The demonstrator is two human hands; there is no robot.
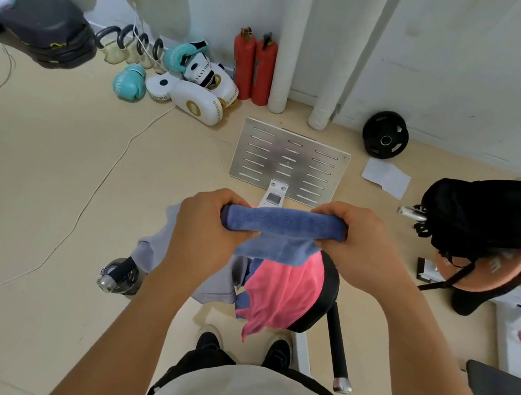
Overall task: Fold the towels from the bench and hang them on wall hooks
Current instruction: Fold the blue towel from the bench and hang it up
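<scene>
Hands meet in the middle of the view, both gripping one blue towel. The left hand has its fingers curled over the towel's left end, and the right hand wraps around the right end, so the cloth is bunched into a thick roll stretched between them. A loose flap of the same towel hangs down from under the roll.

Below the hands stands the bench, a black padded seat. A pink towel is draped over it, its lower corner hanging off the near edge. A pale grey towel lies crumpled at the bench's left edge, partly hidden by the left forearm, and a strip of another blue cloth peeks out between the grey and the pink ones. The blue towel in the hands is held above the bench's far edge, clear of the pile.

On the floor beyond the bench lies a slotted metal plate. Two red fire extinguishers stand against the wall beside two white pipes. Left of them sit white and teal boxing gloves and a row of kettlebells. A black weight plate leans on the wall to the right, with a sheet of paper lying near it. A black backpack rests at the right edge, and a water bottle lies on the floor left of the bench.
</scene>
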